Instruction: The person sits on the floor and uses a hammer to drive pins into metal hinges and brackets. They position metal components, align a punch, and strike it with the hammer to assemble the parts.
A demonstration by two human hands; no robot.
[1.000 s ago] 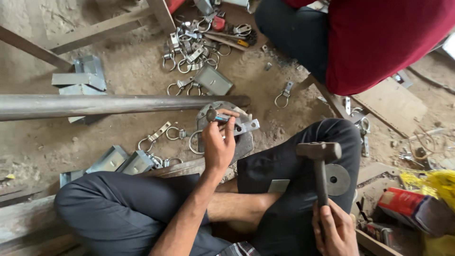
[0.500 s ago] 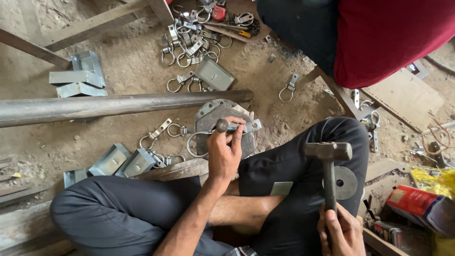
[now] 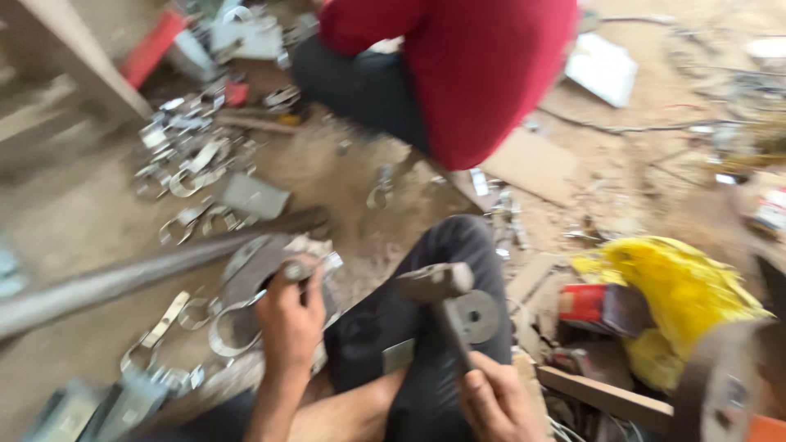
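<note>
View's swinging right since a second ago, so it's all blurry now. Left hand (image 3: 288,321) is pinching a small metal clamp piece (image 3: 304,266) on the round steel plate (image 3: 254,270), by the long pipe (image 3: 147,270). Right hand (image 3: 491,401) is gripping the hammer (image 3: 438,286) over the knee. The floor's crowded with clamps (image 3: 192,176); a person in red (image 3: 458,74) is sitting close ahead.

Soft, even daylight falls across the scene, with no hard shadows or glare. Motion blur smears the whole frame, perhaps worst at the left edge; small details dissolve.
</note>
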